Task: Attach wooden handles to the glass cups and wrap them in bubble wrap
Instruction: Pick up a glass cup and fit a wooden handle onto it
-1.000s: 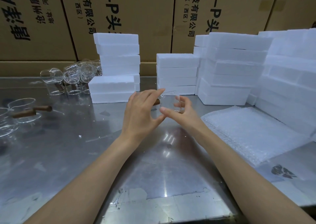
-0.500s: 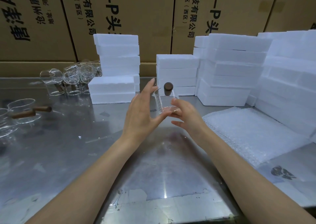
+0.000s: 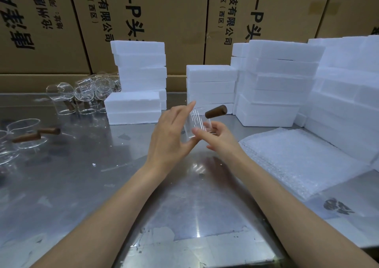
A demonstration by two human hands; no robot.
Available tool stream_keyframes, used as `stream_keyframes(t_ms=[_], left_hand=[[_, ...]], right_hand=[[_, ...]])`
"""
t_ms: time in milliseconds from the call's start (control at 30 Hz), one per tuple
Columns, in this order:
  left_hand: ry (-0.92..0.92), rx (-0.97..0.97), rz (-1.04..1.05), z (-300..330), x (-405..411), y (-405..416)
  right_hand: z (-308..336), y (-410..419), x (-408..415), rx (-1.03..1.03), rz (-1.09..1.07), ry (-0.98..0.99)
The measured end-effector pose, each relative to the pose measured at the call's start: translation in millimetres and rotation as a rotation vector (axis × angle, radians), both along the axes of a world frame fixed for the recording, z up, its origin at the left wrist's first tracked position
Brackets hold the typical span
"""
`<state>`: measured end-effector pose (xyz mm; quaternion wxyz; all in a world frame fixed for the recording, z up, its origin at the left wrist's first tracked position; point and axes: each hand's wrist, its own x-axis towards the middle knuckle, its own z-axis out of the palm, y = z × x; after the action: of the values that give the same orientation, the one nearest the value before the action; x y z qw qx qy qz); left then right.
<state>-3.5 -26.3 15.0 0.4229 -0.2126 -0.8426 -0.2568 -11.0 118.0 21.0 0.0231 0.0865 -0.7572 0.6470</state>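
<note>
Holding a small clear glass cup (image 3: 195,127) up above the shiny steel table (image 3: 86,177), between both hands, with its short dark-brown wooden handle (image 3: 216,111) pointing up and to the right. Keeping it lifted and tilted like this probably to check how the handle is seated before wrapping; only a judgement.

Cradling the cup's left side with the left hand (image 3: 171,139): fingers nearly straight and loosely spread, forefinger reaching up past the rim, thumb lying under the base. Touching and steadying rather than clenching.

Pinching the cup's right side with the right hand (image 3: 220,137): thumb pressing across the front of the glass, the other fingers curling round behind it, partly visible through the wall. Leaving the handle itself free of both hands.

Lying just to the right on the table, a flat stack of white bubble wrap sheets (image 3: 297,157), near enough for the wrapping step to follow.

Waiting on the far left, more clear glass cups with brown wooden handles (image 3: 30,137), and behind them a cluster of clear glass cups (image 3: 82,97). Standing along the back, stacks of white foam boxes (image 3: 272,85) against brown printed cardboard cartons (image 3: 174,21).
</note>
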Motion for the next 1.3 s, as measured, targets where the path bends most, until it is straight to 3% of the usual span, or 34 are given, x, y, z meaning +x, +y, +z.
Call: stream_keyframes(t_ms=[267, 500, 700, 833, 1100, 1300], left_hand=[[-0.355, 0.363, -0.178, -5.4, -4.8, -1.5], [-0.286, 0.400, -0.147, -4.6, -5.5, -4.3], [-0.293, 0.375, -0.100, -9.0, -8.7, -7.1], [-0.315, 0.343, -0.120, -9.6, -8.3, -6.0], [-0.486, 0.350, -0.263, -12.5, -7.7, -4.0], [-0.579, 0.341, -0.306, -17.0, -11.2, -3.3]], right_hand=[[2.4, 3.8, -2.7, -0.176, 0.054, -0.063], [0.9, 4.0, -6.4, -0.173, 0.136, -0.133], [8.9, 15.9, -10.2, -0.308, -0.124, -0.123], [6.9, 21.7, -12.9, -0.284, -0.181, -0.109], [5.2, 24.4, -16.4, -0.269, -0.239, -0.107], [0.4, 24.0, -20.5, -0.123, -0.288, -0.100]])
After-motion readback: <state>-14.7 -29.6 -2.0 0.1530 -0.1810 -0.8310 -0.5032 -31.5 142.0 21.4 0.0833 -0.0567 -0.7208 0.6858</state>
